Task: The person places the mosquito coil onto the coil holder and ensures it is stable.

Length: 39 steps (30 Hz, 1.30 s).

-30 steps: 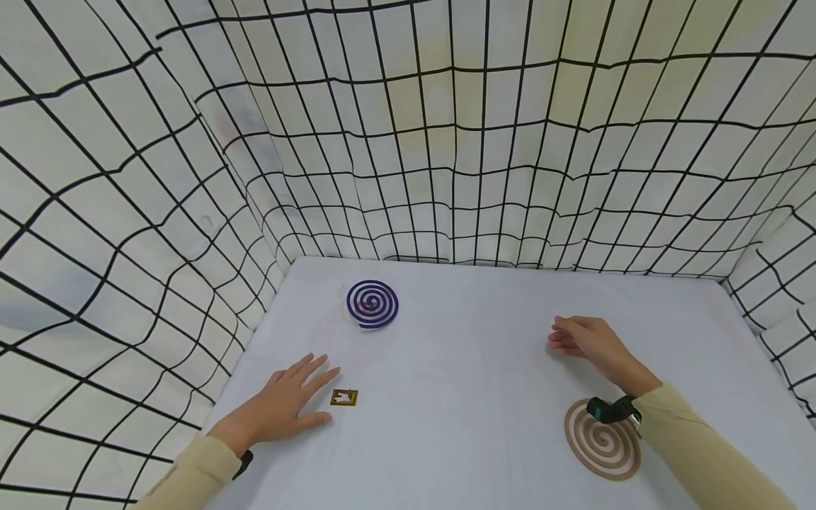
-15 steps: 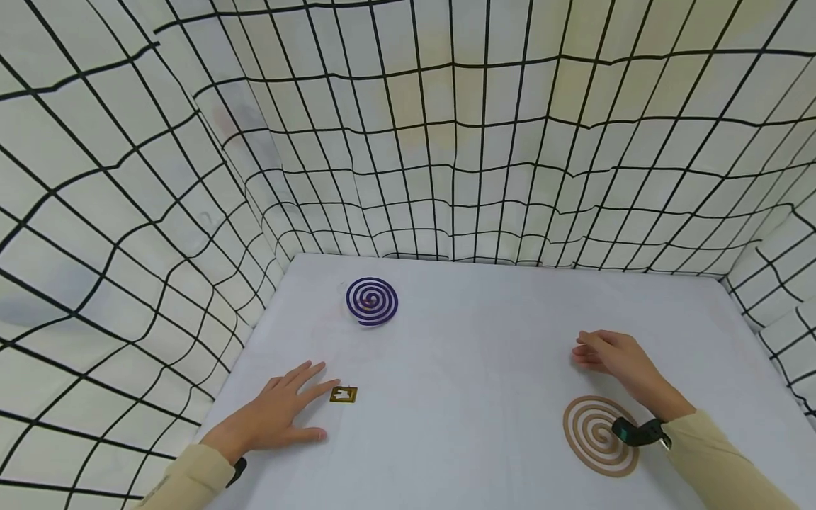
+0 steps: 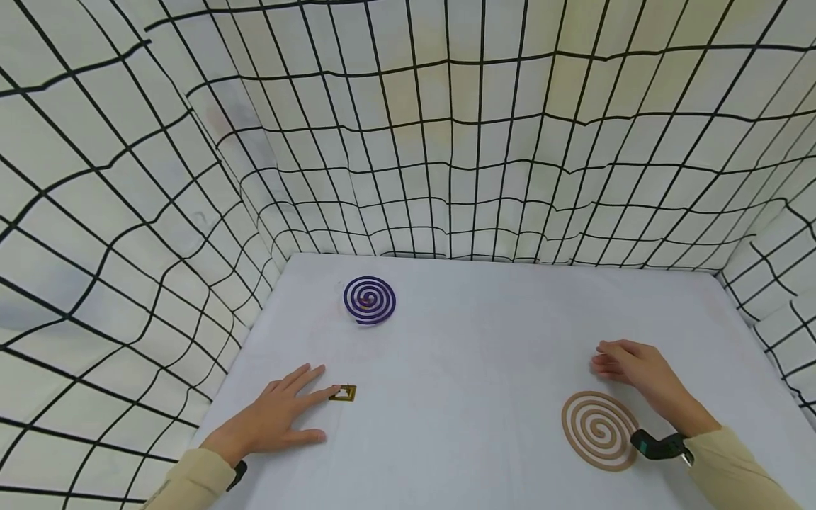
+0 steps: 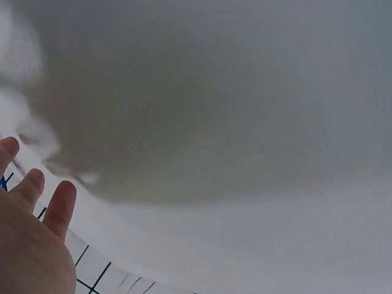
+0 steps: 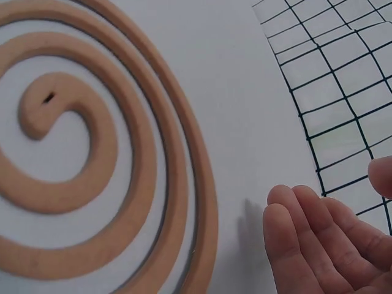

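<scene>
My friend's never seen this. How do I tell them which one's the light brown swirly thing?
On the white table, find the person's right hand. Just nearer the viewer and slightly left lies the flat tan mosquito coil. Its light brown colour sets it apart from the dark purple coil at the far left.
</scene>
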Each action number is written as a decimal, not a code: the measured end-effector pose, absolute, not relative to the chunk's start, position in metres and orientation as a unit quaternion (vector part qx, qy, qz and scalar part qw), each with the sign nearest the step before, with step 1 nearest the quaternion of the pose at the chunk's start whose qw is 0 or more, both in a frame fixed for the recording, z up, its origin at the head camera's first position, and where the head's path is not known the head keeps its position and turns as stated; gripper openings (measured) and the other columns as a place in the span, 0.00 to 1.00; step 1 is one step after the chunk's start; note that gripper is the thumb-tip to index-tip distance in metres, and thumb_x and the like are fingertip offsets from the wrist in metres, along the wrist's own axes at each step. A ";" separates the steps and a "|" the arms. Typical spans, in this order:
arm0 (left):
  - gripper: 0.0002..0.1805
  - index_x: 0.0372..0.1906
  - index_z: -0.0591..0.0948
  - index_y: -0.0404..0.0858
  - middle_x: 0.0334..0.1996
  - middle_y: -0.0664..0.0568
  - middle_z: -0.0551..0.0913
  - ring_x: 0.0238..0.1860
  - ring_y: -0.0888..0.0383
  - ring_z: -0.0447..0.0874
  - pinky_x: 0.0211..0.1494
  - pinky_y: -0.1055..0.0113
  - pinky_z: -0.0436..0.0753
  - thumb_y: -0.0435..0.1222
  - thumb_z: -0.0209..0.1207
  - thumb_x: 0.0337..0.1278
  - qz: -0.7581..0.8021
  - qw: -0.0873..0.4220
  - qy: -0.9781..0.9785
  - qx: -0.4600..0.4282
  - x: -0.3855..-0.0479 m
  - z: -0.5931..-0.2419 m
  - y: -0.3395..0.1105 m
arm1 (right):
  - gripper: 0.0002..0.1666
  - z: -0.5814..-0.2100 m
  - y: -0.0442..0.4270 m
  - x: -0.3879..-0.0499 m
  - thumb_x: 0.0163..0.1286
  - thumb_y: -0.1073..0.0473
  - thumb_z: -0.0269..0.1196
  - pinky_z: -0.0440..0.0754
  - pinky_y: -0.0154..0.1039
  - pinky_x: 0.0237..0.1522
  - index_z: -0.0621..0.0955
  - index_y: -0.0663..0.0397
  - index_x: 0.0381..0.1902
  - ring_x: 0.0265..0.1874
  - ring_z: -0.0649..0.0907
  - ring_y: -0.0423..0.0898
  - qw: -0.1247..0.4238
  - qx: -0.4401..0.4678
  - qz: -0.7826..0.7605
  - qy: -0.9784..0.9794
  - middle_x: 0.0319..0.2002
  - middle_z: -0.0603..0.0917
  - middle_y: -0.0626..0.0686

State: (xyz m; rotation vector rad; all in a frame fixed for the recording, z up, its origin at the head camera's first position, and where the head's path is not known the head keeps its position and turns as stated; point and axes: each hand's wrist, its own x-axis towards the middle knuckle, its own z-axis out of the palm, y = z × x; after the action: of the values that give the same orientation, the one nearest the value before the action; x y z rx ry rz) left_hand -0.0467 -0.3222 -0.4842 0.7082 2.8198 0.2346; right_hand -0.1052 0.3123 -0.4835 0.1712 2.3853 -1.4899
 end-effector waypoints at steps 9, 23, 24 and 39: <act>0.43 0.77 0.68 0.64 0.81 0.43 0.63 0.81 0.33 0.58 0.69 0.34 0.69 0.72 0.57 0.59 0.083 0.110 0.961 0.239 -0.046 -0.488 -0.323 | 0.37 -0.490 0.326 -0.090 0.81 0.41 0.55 0.86 0.28 0.45 0.74 0.72 0.65 0.41 0.87 0.29 0.156 0.048 -0.459 0.873 0.53 0.88 0.61; 0.46 0.79 0.66 0.62 0.82 0.43 0.61 0.81 0.33 0.57 0.69 0.31 0.68 0.73 0.57 0.57 0.081 0.110 0.962 0.236 -0.053 -0.492 -0.322 | 0.32 -0.486 0.341 -0.077 0.74 0.42 0.65 0.82 0.33 0.40 0.80 0.64 0.59 0.42 0.85 0.38 0.187 0.024 -0.356 0.915 0.48 0.90 0.55; 0.46 0.79 0.66 0.62 0.82 0.43 0.61 0.81 0.33 0.57 0.69 0.31 0.68 0.73 0.57 0.57 0.082 0.111 0.963 0.234 -0.053 -0.493 -0.322 | 0.31 -0.485 0.341 -0.077 0.73 0.42 0.65 0.81 0.34 0.40 0.80 0.63 0.58 0.43 0.85 0.40 0.190 0.021 -0.352 0.916 0.47 0.90 0.54; 0.50 0.80 0.64 0.60 0.82 0.43 0.61 0.81 0.33 0.57 0.69 0.31 0.68 0.75 0.58 0.53 0.084 0.092 0.962 0.241 -0.053 -0.498 -0.320 | 0.32 -0.487 0.331 -0.066 0.63 0.42 0.74 0.79 0.31 0.35 0.83 0.59 0.55 0.35 0.81 0.36 0.197 -0.015 -0.317 0.928 0.40 0.87 0.50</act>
State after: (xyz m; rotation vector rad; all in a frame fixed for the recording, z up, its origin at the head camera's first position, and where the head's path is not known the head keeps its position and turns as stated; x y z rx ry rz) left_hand -0.0534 -0.3203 -0.4976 0.7169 2.8575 0.2489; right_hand -0.0657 0.3310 -0.4869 -0.0413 2.5969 -0.8879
